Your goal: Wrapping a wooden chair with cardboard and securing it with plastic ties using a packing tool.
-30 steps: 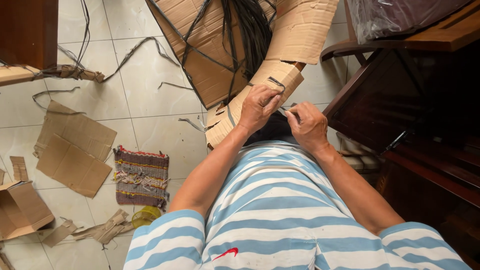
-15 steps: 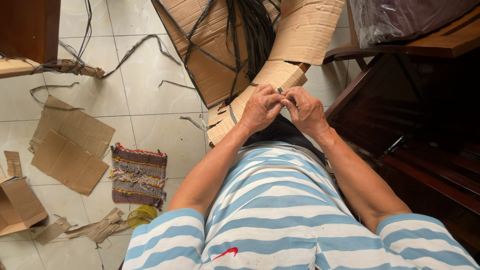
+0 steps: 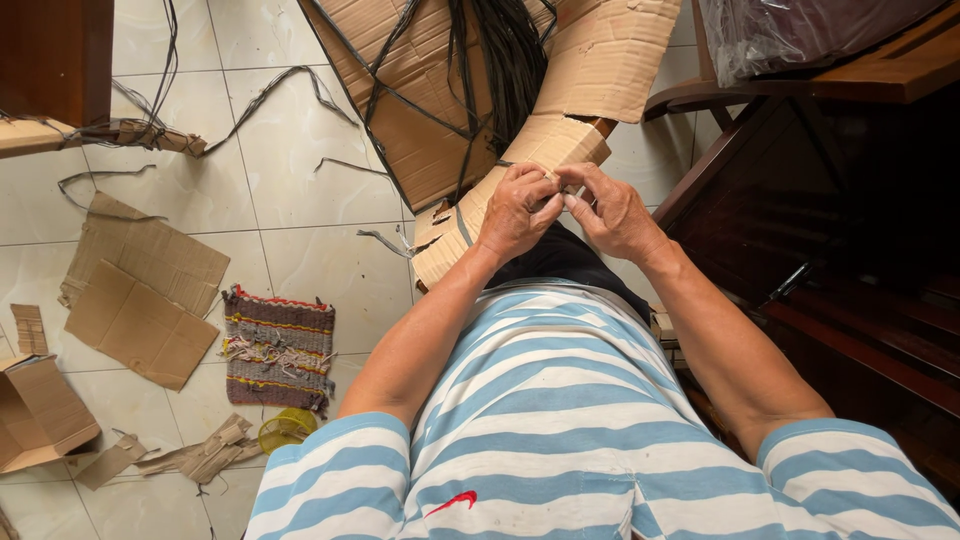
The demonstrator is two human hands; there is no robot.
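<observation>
Both hands meet in front of the person's chest: the left hand has its fingers curled tight, thumb pressed to fingertips, and the right hand closes in against it, so the two pinch together on something small between them, too small to make out, though a thin dark strap runs down from the left hand across the long folded brown corrugated cardboard strip that lies just under the knuckles. Behind it, a large flat brown cardboard sheet carries a bundle of black glossy straps. The floor is pale glossy square tile, littered with torn cardboard scraps and loose strap ends. A small woven mat with striped, frayed edges lies beside the left elbow, a yellow plastic ring just below it. Dark wooden furniture stands to the right.
</observation>
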